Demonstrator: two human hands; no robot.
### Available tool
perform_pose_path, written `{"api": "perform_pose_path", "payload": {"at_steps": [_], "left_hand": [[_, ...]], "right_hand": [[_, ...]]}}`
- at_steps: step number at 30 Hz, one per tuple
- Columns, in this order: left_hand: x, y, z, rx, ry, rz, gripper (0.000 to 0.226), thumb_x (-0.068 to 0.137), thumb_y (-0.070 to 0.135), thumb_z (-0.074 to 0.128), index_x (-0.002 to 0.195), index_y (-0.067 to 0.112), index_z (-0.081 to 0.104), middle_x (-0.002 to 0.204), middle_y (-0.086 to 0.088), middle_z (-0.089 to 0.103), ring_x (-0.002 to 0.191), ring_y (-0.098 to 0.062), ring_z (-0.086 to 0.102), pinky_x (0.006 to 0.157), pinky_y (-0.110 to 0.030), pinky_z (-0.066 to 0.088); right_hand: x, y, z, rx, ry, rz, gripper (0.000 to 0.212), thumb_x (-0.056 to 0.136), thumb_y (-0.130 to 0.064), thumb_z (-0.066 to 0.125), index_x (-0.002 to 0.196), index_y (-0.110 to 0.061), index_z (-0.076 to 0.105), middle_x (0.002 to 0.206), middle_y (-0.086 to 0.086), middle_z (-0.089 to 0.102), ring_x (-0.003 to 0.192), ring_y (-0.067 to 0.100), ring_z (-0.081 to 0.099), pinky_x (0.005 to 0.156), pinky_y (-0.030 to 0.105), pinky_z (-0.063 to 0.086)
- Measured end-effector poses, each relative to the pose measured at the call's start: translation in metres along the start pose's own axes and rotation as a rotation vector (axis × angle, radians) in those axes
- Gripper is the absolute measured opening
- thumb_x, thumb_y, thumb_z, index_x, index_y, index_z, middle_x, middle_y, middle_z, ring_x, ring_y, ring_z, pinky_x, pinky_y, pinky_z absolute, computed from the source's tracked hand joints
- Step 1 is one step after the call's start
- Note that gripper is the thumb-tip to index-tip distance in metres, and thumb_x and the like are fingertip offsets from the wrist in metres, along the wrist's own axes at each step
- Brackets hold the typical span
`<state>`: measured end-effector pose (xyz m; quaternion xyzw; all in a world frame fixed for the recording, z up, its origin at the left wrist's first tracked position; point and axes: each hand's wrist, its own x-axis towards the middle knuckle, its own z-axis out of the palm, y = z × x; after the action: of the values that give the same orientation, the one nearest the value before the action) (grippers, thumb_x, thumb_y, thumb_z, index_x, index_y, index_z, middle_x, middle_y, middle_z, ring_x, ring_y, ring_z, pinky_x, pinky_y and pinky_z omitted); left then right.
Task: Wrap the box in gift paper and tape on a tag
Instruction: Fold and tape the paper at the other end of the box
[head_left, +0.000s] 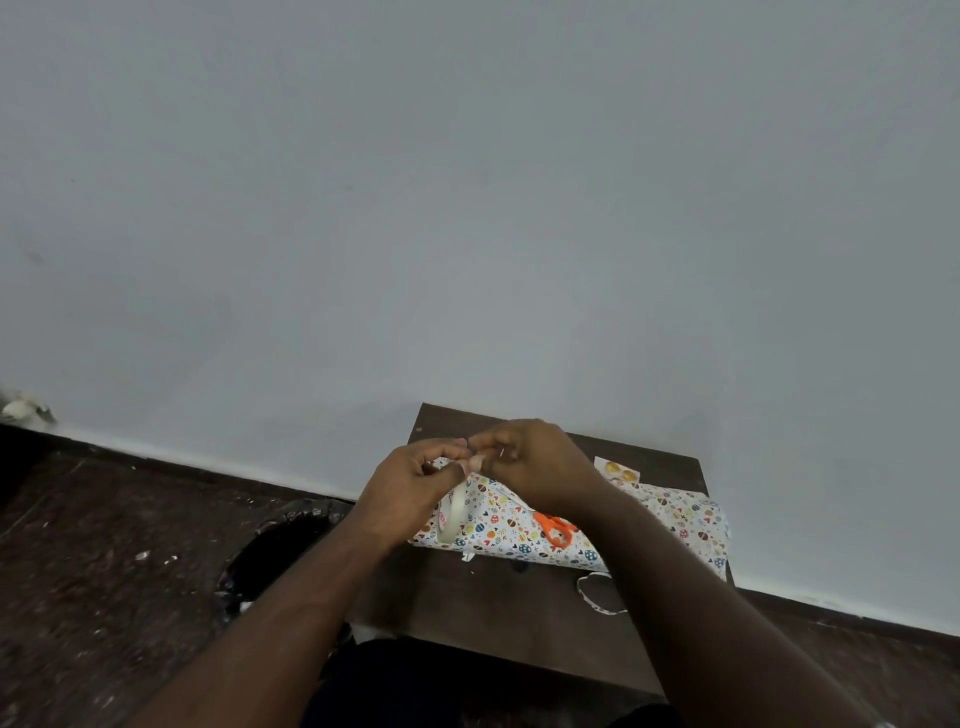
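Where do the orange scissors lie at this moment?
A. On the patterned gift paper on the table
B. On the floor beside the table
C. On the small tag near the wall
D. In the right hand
A: the orange scissors rest on the patterned gift paper spread on the dark table, just below the right hand, which does not hold them.

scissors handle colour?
Orange: the scissors lie on the patterned gift paper, best seen in the head view.
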<state>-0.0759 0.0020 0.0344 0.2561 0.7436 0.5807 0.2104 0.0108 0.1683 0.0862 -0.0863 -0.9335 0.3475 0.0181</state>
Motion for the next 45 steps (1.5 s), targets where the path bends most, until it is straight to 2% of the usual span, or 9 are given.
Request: {"api": "perform_pose_path", "payload": {"at_steps": [3, 10, 14, 24, 29, 33, 36, 39, 45], "left_hand": [[-0.001, 0.001, 0.0, 0.022, 0.0, 0.015, 0.011, 0.092, 0.034, 0.074, 0.091, 0.046, 0.076, 0.109, 0.024, 0.073, 0.087, -0.007, 0.069, 0.088, -0.034, 0.055], [-0.002, -0.001, -0.002, 0.054, -0.047, 0.01, 0.015, 0.096, 0.023, 0.07, 0.103, 0.033, 0.079, 0.111, 0.019, 0.074, 0.091, -0.019, 0.07, 0.093, -0.04, 0.055], [-0.002, 0.002, -0.003, 0.068, -0.082, 0.019, 0.017, 0.097, 0.023, 0.068, 0.106, 0.033, 0.079, 0.111, 0.024, 0.074, 0.095, -0.007, 0.071, 0.095, -0.033, 0.054], [-0.005, 0.005, -0.002, 0.122, -0.119, 0.031, 0.017, 0.099, 0.026, 0.065, 0.107, 0.034, 0.077, 0.111, 0.027, 0.072, 0.091, -0.011, 0.069, 0.085, -0.021, 0.05], [-0.006, 0.008, -0.004, 0.132, -0.131, 0.023, 0.024, 0.099, 0.025, 0.065, 0.115, 0.041, 0.074, 0.107, 0.028, 0.073, 0.089, -0.007, 0.071, 0.083, -0.021, 0.051], [-0.002, 0.003, -0.009, 0.188, -0.171, 0.004, 0.029, 0.095, 0.046, 0.066, 0.125, 0.046, 0.07, 0.126, 0.03, 0.067, 0.105, -0.004, 0.069, 0.102, -0.037, 0.052], [-0.001, -0.001, -0.012, 0.25, -0.203, -0.045, 0.063, 0.073, 0.071, 0.064, 0.132, 0.05, 0.063, 0.14, 0.029, 0.057, 0.123, -0.006, 0.059, 0.111, -0.044, 0.044], [-0.002, -0.002, -0.013, 0.274, -0.227, -0.068, 0.071, 0.066, 0.069, 0.065, 0.135, 0.051, 0.06, 0.142, 0.028, 0.056, 0.126, -0.005, 0.055, 0.111, -0.042, 0.043], [-0.004, 0.0, -0.011, 0.27, -0.238, -0.064, 0.055, 0.083, 0.061, 0.063, 0.136, 0.058, 0.054, 0.138, 0.027, 0.058, 0.11, -0.002, 0.062, 0.104, -0.041, 0.049]], "right_hand": [[0.002, -0.004, 0.006, -0.003, 0.063, 0.035, 0.017, 0.095, -0.028, 0.067, 0.108, -0.025, 0.078, 0.102, -0.008, 0.076, 0.086, 0.007, 0.065, 0.076, 0.025, 0.051], [0.001, -0.01, 0.011, -0.184, 0.085, 0.02, 0.013, 0.093, -0.029, 0.057, 0.096, -0.023, 0.068, 0.095, -0.01, 0.065, 0.086, 0.008, 0.059, 0.08, 0.038, 0.053], [-0.006, -0.009, 0.009, -0.264, 0.06, -0.016, 0.016, 0.097, -0.037, 0.053, 0.101, -0.023, 0.061, 0.099, -0.009, 0.057, 0.087, 0.012, 0.057, 0.079, 0.039, 0.051], [-0.014, -0.007, 0.01, -0.343, 0.059, -0.055, 0.023, 0.098, -0.041, 0.046, 0.106, -0.023, 0.058, 0.107, -0.007, 0.056, 0.085, 0.017, 0.06, 0.075, 0.043, 0.054], [-0.017, -0.008, 0.014, -0.348, 0.095, -0.073, 0.05, 0.088, -0.057, 0.025, 0.104, -0.022, 0.057, 0.104, -0.007, 0.055, 0.081, 0.017, 0.059, 0.07, 0.042, 0.053], [-0.017, -0.008, 0.015, -0.326, 0.115, -0.068, 0.031, 0.096, -0.047, 0.038, 0.103, -0.024, 0.057, 0.103, -0.01, 0.052, 0.08, 0.015, 0.059, 0.071, 0.042, 0.054], [-0.013, -0.006, 0.011, -0.294, 0.12, -0.038, 0.014, 0.099, -0.037, 0.045, 0.102, -0.028, 0.056, 0.1, -0.014, 0.049, 0.083, 0.012, 0.057, 0.075, 0.043, 0.054], [-0.014, -0.006, 0.01, -0.288, 0.108, -0.037, 0.011, 0.099, -0.034, 0.047, 0.102, -0.028, 0.056, 0.1, -0.015, 0.049, 0.082, 0.012, 0.057, 0.076, 0.042, 0.054], [-0.022, -0.012, 0.009, -0.277, 0.139, -0.088, 0.007, 0.098, -0.035, 0.048, 0.097, -0.031, 0.053, 0.098, -0.014, 0.05, 0.079, 0.011, 0.056, 0.071, 0.041, 0.053]]}}
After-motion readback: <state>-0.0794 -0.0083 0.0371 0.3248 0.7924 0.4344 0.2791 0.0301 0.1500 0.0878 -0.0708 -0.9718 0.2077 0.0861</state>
